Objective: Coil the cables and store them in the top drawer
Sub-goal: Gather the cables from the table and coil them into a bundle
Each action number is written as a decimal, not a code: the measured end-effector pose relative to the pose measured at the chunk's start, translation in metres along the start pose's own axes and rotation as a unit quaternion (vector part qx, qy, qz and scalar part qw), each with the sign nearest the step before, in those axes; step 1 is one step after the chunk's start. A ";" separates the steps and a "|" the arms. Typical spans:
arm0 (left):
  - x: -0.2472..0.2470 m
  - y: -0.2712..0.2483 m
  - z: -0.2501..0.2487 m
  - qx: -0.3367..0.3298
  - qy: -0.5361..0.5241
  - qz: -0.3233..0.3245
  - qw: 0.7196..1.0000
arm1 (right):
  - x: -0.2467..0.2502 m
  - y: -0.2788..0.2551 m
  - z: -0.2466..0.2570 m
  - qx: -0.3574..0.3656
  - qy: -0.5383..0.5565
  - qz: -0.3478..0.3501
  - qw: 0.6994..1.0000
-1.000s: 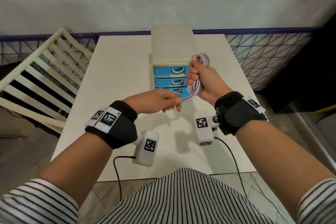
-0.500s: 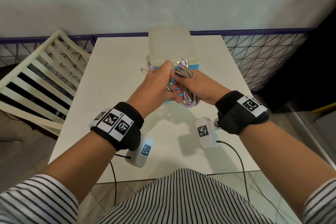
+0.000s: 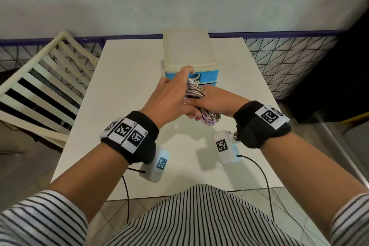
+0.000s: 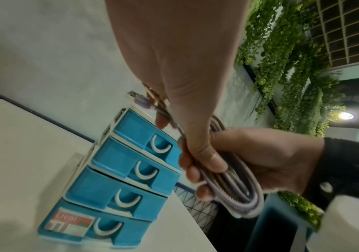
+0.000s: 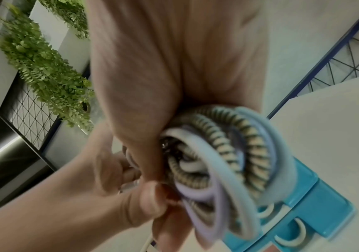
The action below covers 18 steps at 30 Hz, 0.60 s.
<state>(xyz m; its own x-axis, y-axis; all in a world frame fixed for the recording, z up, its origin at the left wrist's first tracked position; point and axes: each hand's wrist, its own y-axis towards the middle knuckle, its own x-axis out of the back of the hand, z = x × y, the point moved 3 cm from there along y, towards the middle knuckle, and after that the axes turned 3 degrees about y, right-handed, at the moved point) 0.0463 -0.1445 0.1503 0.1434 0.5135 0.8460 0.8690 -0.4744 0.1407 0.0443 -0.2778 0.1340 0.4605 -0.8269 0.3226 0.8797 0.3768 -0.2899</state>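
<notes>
A bundle of coiled cables (image 3: 209, 121), lilac, white and brown-striped, is gripped in my right hand (image 3: 216, 102) just in front of the blue drawer unit (image 3: 185, 52). My left hand (image 3: 172, 94) lies across the top of the coil, with thumb and fingers curled round the strands near the plug ends (image 4: 136, 96). Its fingertips reach close to the top drawer (image 3: 208, 75). In the left wrist view the cables (image 4: 239, 192) run through both hands, and all the drawers (image 4: 135, 126) are closed. The right wrist view shows the coil (image 5: 228, 153) bunched in my right hand (image 5: 152, 119).
The drawer unit stands mid-back on a white table (image 3: 127, 86). A white slatted frame (image 3: 40, 78) leans at the left, a wire mesh fence (image 3: 289, 62) runs behind, and a dark object (image 3: 339, 66) stands at the right.
My left hand has come up from pulling the cable's end and closed on the coil. Both hands have moved the bundle forward, up to the drawer front.
</notes>
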 end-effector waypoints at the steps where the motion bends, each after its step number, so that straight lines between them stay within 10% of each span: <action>1: 0.002 0.001 0.002 0.004 0.017 0.008 1.000 | 0.002 0.000 0.000 0.001 -0.002 -0.004 1.000; 5: 0.001 0.002 0.020 -0.003 0.132 0.014 0.991 | 0.011 -0.003 0.002 -0.005 0.025 -0.045 0.999; 13: -0.017 0.001 0.018 0.099 -0.133 -0.108 0.980 | 0.003 0.007 0.001 0.007 0.109 -0.118 0.987; 18: -0.026 -0.002 0.023 0.173 -0.295 -0.063 0.938 | -0.001 0.004 -0.003 -0.009 0.177 -0.116 0.977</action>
<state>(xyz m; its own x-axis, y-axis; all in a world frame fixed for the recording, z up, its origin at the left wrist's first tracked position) 0.0518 -0.1408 0.1165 0.1778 0.9047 0.3871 0.9836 -0.1758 -0.0409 0.0469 -0.2773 0.1300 0.1766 -0.9830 0.0504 0.9517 0.1574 -0.2636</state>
